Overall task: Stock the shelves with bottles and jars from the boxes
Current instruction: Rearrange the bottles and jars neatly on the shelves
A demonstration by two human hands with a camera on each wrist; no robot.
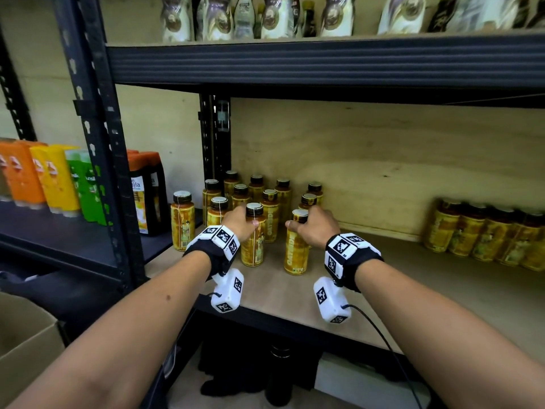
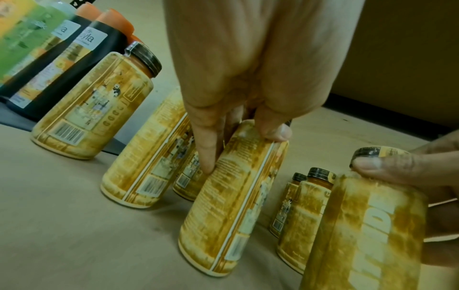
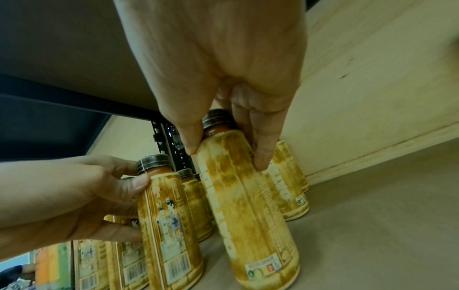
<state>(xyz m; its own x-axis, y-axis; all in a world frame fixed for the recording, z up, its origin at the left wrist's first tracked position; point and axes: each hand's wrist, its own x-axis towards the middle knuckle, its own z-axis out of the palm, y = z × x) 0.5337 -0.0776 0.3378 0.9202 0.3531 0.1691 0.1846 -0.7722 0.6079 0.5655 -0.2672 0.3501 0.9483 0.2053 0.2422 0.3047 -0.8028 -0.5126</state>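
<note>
1. Nearest my head camera are my two forearms, each with a marker-covered wrist band (image 1: 219, 240), reaching over the front edge of the wooden shelf (image 1: 413, 284)
2. My left hand (image 1: 240, 221) has fingers and thumb curled round the shoulder of a yellow bottle (image 1: 253, 240) just under its dark cap; the bottle stands on the shelf
3. My right hand (image 1: 315, 227) grips a second yellow bottle (image 1: 296, 250) the same way, standing just right of the first
4. Behind both, a cluster of like bottles (image 1: 269, 199) stands toward the far left corner
5. A row of the same bottles (image 1: 483, 234) sits far right against the back panel
6. Left, on the neighbouring shelf, stand orange, yellow and green shampoo bottles (image 1: 56, 178)
</note>
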